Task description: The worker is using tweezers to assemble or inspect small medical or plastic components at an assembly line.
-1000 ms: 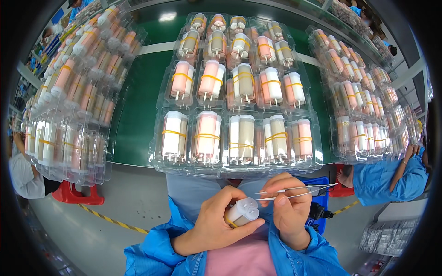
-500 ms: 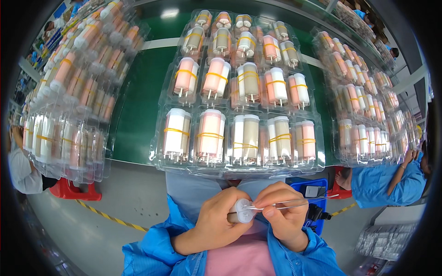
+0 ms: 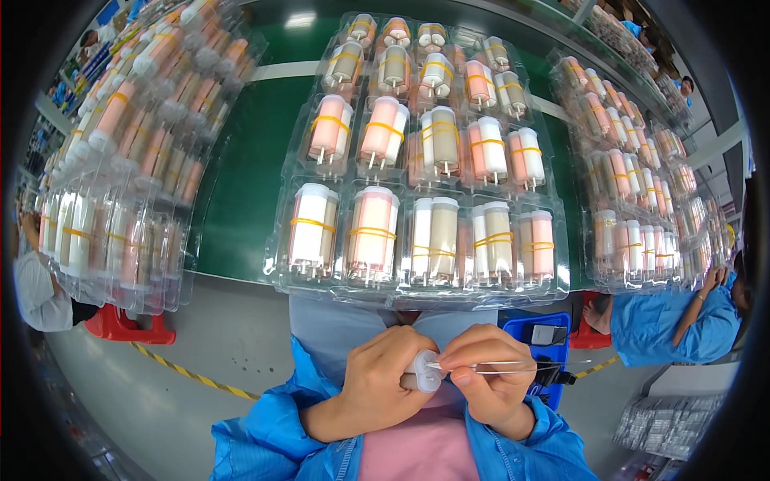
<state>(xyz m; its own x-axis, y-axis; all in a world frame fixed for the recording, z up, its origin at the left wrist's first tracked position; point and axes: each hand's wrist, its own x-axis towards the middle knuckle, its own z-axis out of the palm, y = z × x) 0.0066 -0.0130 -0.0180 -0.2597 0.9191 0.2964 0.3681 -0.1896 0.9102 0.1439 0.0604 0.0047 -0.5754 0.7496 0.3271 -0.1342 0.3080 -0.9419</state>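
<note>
In my left hand point(image 3: 377, 383) is a small bundle of cylindrical tubes point(image 3: 423, 373), its pale translucent end turned toward my right hand; my fingers wrap round it and hide most of its length. My right hand point(image 3: 491, 375) pinches a pair of thin metal tweezers point(image 3: 513, 369). Their slim tips reach the bundle's end face beside a small pale nub there. Whether the tips grip that nub I cannot tell. Both hands are closed, above my lap and in front of the table's near edge.
A clear plastic tray point(image 3: 417, 301) stands ahead on the green table point(image 3: 241, 184), holding rows of pink, white and grey tube bundles with yellow bands. More filled trays point(image 3: 120, 216) are stacked left and right. A blue bin point(image 3: 565, 361) sits beside my right hand. Co-workers sit at both sides.
The tweezers have swung so that their far end sits lower, and their two arms look closer together. The bundle's end face has turned slightly in my left hand.
</note>
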